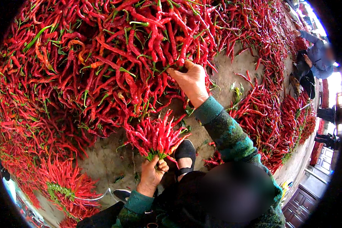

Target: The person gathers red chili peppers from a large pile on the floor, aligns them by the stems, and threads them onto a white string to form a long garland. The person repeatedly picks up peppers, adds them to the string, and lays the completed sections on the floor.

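Note:
My left hand is closed around the green stems of a bunch of red chili peppers, whose tips fan out away from me. My right hand reaches to the near right edge of a large heap of red chili peppers. Its thumb and fingers are at a thin green stem, and whether they grip it is hard to tell. A few peppers in the heap are orange, and many have green stems.
Bound chili bunches with a white cord lie at the lower left. More chilies are piled to the right. Loose leaves lie on the concrete floor. My shoe stands near the bunch. Another person sits at the far right.

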Action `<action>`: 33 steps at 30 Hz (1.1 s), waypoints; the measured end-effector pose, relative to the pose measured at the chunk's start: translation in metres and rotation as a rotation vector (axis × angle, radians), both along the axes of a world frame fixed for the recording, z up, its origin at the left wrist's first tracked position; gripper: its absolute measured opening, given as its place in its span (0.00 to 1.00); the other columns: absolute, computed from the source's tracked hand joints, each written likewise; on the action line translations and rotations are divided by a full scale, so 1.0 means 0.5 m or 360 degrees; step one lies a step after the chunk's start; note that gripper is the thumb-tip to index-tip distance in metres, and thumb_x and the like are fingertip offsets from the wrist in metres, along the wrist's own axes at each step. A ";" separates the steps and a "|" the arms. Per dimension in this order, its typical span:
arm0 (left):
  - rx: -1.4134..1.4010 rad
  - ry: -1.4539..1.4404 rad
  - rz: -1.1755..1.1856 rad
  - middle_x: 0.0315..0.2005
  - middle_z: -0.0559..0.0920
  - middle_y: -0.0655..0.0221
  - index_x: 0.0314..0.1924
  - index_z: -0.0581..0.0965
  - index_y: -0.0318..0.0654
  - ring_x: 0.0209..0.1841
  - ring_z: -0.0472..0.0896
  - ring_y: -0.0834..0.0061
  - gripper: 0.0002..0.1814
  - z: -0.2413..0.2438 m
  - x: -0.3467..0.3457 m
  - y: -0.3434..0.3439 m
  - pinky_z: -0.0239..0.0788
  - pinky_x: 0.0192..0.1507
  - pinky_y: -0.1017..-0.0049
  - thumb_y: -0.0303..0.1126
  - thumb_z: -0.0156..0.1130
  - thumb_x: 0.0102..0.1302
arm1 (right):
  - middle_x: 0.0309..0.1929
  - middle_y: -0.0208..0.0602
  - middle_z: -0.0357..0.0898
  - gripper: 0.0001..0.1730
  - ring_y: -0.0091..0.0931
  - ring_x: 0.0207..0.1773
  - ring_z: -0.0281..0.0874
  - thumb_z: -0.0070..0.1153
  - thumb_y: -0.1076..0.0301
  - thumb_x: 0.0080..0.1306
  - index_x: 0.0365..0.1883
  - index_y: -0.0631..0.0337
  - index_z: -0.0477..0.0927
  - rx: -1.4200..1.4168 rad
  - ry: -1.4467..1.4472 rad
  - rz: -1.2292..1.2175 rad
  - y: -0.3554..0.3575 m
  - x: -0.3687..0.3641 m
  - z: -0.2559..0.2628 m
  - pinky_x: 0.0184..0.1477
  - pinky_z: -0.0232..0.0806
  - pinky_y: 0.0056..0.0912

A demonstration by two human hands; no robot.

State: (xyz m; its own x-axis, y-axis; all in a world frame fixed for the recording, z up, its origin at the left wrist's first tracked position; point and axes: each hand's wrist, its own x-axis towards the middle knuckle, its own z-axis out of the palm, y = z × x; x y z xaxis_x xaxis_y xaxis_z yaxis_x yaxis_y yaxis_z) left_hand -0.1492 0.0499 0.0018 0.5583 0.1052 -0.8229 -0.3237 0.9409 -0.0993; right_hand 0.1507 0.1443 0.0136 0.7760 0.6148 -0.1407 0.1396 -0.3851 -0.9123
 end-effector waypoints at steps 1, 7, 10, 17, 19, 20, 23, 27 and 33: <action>0.0011 -0.0004 0.0003 0.23 0.65 0.73 0.40 0.68 0.42 0.25 0.63 0.78 0.03 0.001 -0.001 0.000 0.57 0.28 0.74 0.28 0.52 0.67 | 0.19 0.31 0.78 0.12 0.17 0.20 0.71 0.63 0.67 0.51 0.32 0.65 0.81 0.0077 0.0133 -0.0048 0.006 -0.004 0.007 0.25 0.66 0.26; 0.0024 -0.0002 0.0025 0.23 0.65 0.73 0.40 0.68 0.42 0.25 0.63 0.79 0.04 0.001 -0.008 0.001 0.57 0.28 0.75 0.28 0.52 0.66 | 0.21 0.24 0.76 0.11 0.13 0.19 0.67 0.63 0.74 0.53 0.36 0.63 0.81 0.0213 0.0714 -0.0027 0.009 0.013 0.044 0.20 0.59 0.19; 0.0036 -0.0025 0.0007 0.24 0.66 0.74 0.40 0.70 0.41 0.25 0.62 0.80 0.05 0.001 0.000 -0.005 0.56 0.28 0.77 0.28 0.54 0.65 | 0.22 0.22 0.76 0.10 0.12 0.19 0.66 0.65 0.72 0.55 0.36 0.62 0.82 0.0100 0.0732 0.0022 -0.033 0.044 0.061 0.21 0.58 0.18; -0.0020 -0.0015 -0.0011 0.23 0.65 0.72 0.38 0.67 0.42 0.24 0.63 0.77 0.03 -0.006 0.001 -0.003 0.58 0.28 0.74 0.28 0.52 0.66 | 0.31 0.35 0.79 0.10 0.22 0.26 0.78 0.59 0.76 0.59 0.39 0.68 0.78 0.0213 0.1054 -0.0045 -0.025 -0.011 0.036 0.27 0.76 0.25; -0.0017 0.0002 -0.0002 0.23 0.65 0.72 0.38 0.67 0.42 0.24 0.63 0.77 0.03 -0.006 -0.004 -0.001 0.58 0.28 0.74 0.28 0.52 0.66 | 0.30 0.35 0.79 0.10 0.22 0.24 0.77 0.58 0.77 0.59 0.40 0.68 0.77 0.0296 0.1068 -0.0195 0.006 -0.039 0.031 0.26 0.76 0.25; -0.0021 0.0002 0.0008 0.23 0.65 0.72 0.38 0.67 0.42 0.24 0.63 0.77 0.04 -0.007 -0.008 -0.001 0.58 0.28 0.74 0.28 0.52 0.66 | 0.29 0.35 0.80 0.10 0.22 0.21 0.77 0.58 0.77 0.59 0.39 0.68 0.77 0.0342 0.1014 -0.0276 0.022 -0.048 0.033 0.23 0.74 0.24; -0.0013 -0.0008 0.0024 0.23 0.65 0.72 0.38 0.67 0.42 0.24 0.63 0.77 0.04 -0.005 -0.012 0.000 0.58 0.28 0.74 0.28 0.52 0.66 | 0.30 0.38 0.80 0.12 0.25 0.19 0.76 0.60 0.80 0.55 0.38 0.71 0.77 0.0445 0.1048 -0.0396 0.053 -0.052 0.020 0.18 0.72 0.27; 0.0059 -0.0057 -0.0029 0.24 0.66 0.74 0.38 0.69 0.42 0.25 0.63 0.80 0.04 0.005 -0.002 -0.001 0.57 0.28 0.77 0.30 0.53 0.66 | 0.32 0.36 0.81 0.15 0.25 0.23 0.77 0.59 0.83 0.54 0.41 0.67 0.76 0.0560 0.1217 -0.0314 0.046 -0.036 0.017 0.22 0.73 0.29; 0.0048 0.0001 -0.0027 0.23 0.65 0.75 0.39 0.69 0.41 0.25 0.62 0.81 0.04 0.003 -0.001 0.003 0.56 0.28 0.77 0.30 0.53 0.66 | 0.33 0.35 0.80 0.13 0.25 0.28 0.78 0.54 0.82 0.57 0.42 0.64 0.75 0.0515 0.1322 -0.0237 0.007 -0.037 0.024 0.28 0.77 0.30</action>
State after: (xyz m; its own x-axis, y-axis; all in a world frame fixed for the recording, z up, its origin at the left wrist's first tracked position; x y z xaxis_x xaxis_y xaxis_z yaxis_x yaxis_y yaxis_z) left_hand -0.1498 0.0513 0.0035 0.5597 0.1208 -0.8199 -0.3078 0.9488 -0.0704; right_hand 0.1319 0.1480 0.0254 0.5763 0.6229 -0.5290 -0.6434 -0.0533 -0.7637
